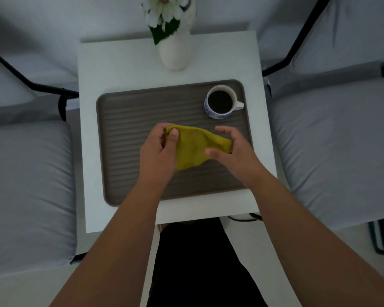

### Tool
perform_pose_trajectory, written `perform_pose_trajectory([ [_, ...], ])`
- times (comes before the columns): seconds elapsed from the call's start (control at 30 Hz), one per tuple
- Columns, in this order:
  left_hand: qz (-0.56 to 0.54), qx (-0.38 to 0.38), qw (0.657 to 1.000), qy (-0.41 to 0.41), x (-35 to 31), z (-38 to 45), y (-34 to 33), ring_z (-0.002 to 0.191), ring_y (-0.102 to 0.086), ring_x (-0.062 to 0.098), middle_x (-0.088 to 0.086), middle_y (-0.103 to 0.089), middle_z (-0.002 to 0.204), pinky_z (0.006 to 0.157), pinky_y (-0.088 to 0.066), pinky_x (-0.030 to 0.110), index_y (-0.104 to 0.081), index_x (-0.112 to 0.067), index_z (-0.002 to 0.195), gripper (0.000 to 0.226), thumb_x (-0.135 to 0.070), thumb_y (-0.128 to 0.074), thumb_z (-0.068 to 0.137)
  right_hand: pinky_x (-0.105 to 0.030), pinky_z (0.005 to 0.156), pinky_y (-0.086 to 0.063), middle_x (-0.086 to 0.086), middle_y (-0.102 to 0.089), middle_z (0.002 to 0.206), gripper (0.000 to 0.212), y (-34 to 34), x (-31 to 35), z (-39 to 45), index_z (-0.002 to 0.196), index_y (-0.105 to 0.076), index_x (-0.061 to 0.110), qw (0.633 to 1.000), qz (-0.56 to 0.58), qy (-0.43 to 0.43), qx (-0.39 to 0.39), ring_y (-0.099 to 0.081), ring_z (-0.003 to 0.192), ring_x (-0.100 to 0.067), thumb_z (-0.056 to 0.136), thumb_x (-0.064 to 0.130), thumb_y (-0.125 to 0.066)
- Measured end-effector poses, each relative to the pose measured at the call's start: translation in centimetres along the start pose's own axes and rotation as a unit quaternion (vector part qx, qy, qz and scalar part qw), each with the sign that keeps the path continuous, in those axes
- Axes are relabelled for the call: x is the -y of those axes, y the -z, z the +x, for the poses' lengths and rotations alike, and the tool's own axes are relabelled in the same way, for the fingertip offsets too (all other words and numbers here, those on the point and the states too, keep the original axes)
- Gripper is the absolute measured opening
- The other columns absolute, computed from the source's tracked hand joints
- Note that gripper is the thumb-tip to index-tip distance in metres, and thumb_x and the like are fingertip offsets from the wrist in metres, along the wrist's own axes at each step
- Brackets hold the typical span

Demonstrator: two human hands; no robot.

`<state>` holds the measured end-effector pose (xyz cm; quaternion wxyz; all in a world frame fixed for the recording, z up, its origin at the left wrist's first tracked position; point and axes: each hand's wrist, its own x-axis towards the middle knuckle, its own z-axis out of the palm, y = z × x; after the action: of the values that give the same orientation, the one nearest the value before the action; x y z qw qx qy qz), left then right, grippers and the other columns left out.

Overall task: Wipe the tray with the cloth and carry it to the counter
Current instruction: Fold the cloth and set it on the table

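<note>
A cloth is being pinched by both hands above the tray; its full cup risks being knocked.

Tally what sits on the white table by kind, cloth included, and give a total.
Tray: 1
Cup: 1
Cloth: 1
Vase: 1
Total: 4

Both hands, left hand and right hand, pinch the mustard-yellow cloth over the ribbed brown rectangular tray; blue-patterned white coffee cup at its far right corner.
</note>
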<state>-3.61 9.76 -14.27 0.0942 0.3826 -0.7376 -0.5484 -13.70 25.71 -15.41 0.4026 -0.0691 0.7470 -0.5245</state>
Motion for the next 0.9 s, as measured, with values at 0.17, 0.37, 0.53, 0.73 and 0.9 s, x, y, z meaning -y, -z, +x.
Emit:
perform_pose_trajectory([
  [0.17,0.006,0.053,0.998,-0.037,-4.6,2.6,-0.6,0.085,-0.066,0.014,-0.007,-0.071,0.086,0.076,-0.053,0.03,-0.068,-0.038,0.092,0.01,-0.031,-0.06,0.09,-0.01,0.062,-0.047,0.013,-0.068,0.065,0.009,5.6,4.7,0.3,0.086,-0.07,0.014,0.995,-0.031,0.075,-0.062,-0.061,0.065,0.005,0.08,0.007,-0.072],
  [0.37,0.061,0.051,0.993,-0.082,-12.2,7.3,-2.3,0.064,-0.054,0.006,-0.004,-0.06,0.073,0.064,-0.043,0.019,-0.072,-0.035,0.095,0.009,-0.034,-0.064,0.09,-0.018,0.069,-0.052,0.003,-0.069,0.074,0.014,13.1,11.4,2.9,0.092,-0.068,0.003,0.985,-0.051,0.136,-0.097,-0.062,0.07,-0.005,0.08,0.009,-0.071],
  [0.53,0.0,0.101,0.994,0.032,-15.5,10.2,-5.7,0.049,-0.062,0.009,0.001,-0.068,0.067,0.054,-0.051,0.021,-0.067,-0.026,0.099,0.01,-0.025,-0.058,0.095,-0.018,0.06,-0.048,-0.008,-0.066,0.08,0.023,16.4,14.6,7.1,0.095,-0.067,-0.001,0.982,-0.096,0.1,-0.129,-0.058,0.063,-0.002,0.082,0.017,-0.071],
  [0.73,-0.092,0.087,0.981,0.149,-16.5,14.7,-8.3,0.062,-0.058,0.012,0.008,-0.066,0.099,0.045,-0.049,0.016,-0.056,-0.012,0.101,0.007,-0.01,-0.05,0.1,-0.021,0.049,-0.041,-0.002,-0.05,0.069,0.012,16.1,15.6,12.6,0.092,-0.063,0.012,0.985,-0.125,0.005,-0.117,-0.045,0.057,-0.009,0.084,0.019,-0.068],
  [0.9,-0.068,0.062,0.994,0.059,-16.6,19.7,-9.2,0.078,-0.06,0.013,0.008,-0.064,0.102,0.063,-0.052,0.019,-0.062,-0.009,0.12,0.028,-0.007,-0.06,0.092,-0.024,0.05,-0.043,0.002,-0.05,0.063,0.007,16.3,17.0,17.2,0.085,-0.064,0.019,0.984,-0.096,0.035,-0.146,-0.046,0.052,-0.009,0.087,0.013,-0.063],
])
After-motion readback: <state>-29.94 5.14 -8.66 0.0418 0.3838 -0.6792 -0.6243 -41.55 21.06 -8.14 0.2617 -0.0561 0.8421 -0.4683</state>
